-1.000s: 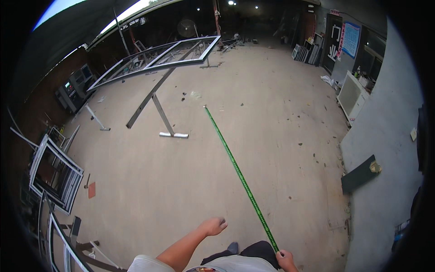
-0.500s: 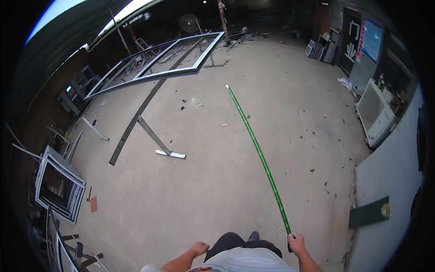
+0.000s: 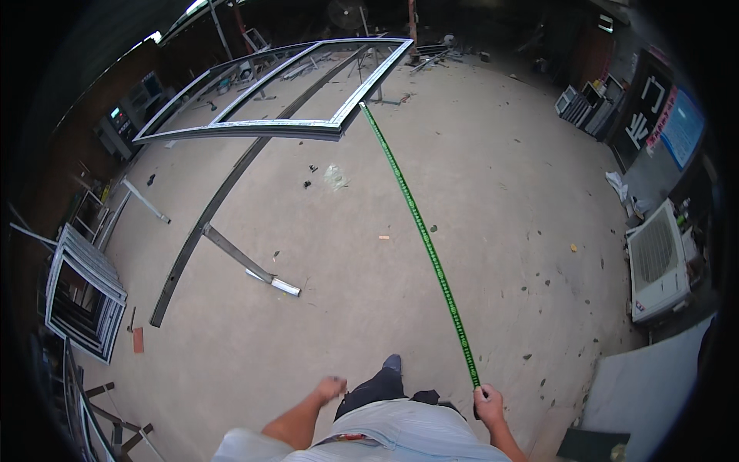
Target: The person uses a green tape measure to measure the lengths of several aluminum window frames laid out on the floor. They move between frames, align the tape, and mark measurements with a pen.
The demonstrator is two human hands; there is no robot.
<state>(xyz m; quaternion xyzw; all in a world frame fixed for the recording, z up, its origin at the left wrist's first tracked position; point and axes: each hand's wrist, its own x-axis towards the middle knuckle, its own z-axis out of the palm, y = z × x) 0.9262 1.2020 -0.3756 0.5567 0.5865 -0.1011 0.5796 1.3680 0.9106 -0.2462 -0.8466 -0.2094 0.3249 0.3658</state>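
Observation:
My right hand (image 3: pixel 488 403) is closed around the dark case of a tape measure, which is mostly hidden by the fingers. A long green tape measure blade (image 3: pixel 428 245) runs out stiffly from it, up and away to the left. Its pale tip appears beside the near right corner of a large white-and-dark window frame (image 3: pixel 281 123); I cannot tell whether they touch. By my left thigh, my left hand (image 3: pixel 332 388) hangs slightly blurred with fingers curled, and nothing shows in it.
A long dark metal beam (image 3: pixel 227 189) under the window frame has a support leg (image 3: pixel 237 252) reaching the floor. Stacked frames (image 3: pixel 86 292) lean at the left. An air conditioner unit (image 3: pixel 660 260) stands at the right, near a dark door (image 3: pixel 643 115). Small debris dots the floor.
I have stepped forward, and the window frame appears nearer. The tape's tip has shifted left and up in view, reaching the frame's corner. My left hand has swung slightly forward.

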